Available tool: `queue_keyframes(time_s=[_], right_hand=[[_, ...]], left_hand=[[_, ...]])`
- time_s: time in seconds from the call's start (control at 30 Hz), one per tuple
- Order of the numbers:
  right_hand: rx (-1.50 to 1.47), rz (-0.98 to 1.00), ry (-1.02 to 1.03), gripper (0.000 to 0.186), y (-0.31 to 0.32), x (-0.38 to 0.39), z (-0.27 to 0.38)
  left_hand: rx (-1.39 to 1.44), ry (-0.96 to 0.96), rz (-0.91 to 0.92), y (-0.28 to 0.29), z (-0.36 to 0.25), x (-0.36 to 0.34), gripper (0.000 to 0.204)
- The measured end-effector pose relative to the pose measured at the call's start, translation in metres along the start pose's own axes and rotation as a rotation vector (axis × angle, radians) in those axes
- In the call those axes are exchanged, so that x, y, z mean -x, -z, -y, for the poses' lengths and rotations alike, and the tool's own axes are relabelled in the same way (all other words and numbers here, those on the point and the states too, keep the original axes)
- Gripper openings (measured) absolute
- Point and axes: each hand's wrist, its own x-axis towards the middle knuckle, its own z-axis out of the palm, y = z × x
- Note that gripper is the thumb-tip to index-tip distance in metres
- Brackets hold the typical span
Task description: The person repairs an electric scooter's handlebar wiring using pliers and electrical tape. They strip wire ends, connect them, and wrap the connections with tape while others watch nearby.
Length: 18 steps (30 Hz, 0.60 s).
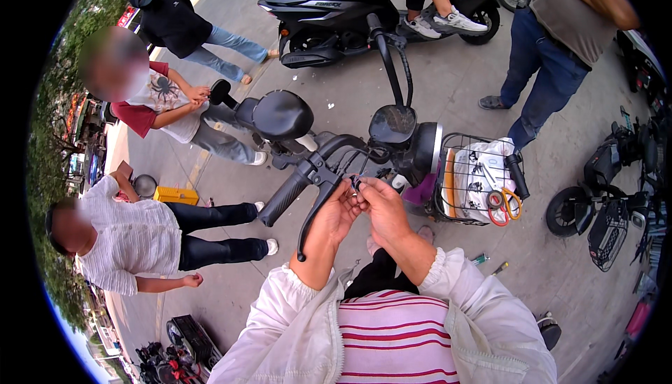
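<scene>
In front of me stands an electric bike, its handlebar grip (pixel 287 195) pointing toward the lower left. A black brake lever (pixel 316 219) curves down beside my left wrist. My left hand (pixel 339 210) and my right hand (pixel 385 207) meet just past the lever, fingertips pinched together. Between them is a small dark piece (pixel 355 183), too small and covered to name. Thin cables run from the handlebar close to my fingers. The black seat (pixel 283 114) lies beyond the grip, and a round headlamp (pixel 425 151) is to the right of my hands.
A wire basket (pixel 439 198) on the right holds white plastic bags (pixel 483 167) and scissors (pixel 514 205) with orange handles. People stand at the left and far right. A black scooter (pixel 315 16) carries a seated person at the back. Small tools (pixel 500 268) lie on the ground.
</scene>
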Motion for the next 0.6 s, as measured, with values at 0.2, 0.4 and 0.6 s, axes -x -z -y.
queue_keyframes(time_s=[0.2,0.4,0.6], right_hand=[[0.017,-0.003,0.029,0.011,-0.001,0.001,0.004],[0.095,-0.010,0.037,0.012,-0.001,0.002,0.008],[0.151,-0.026,0.078,0.014,-0.003,0.003,0.010]], left_hand=[[0.003,-0.010,0.021,-0.015,-0.002,0.009,0.016],[0.050,0.002,0.096,-0.018,-0.003,0.011,0.018],[0.017,0.007,0.045,-0.017,0.000,0.004,0.013]])
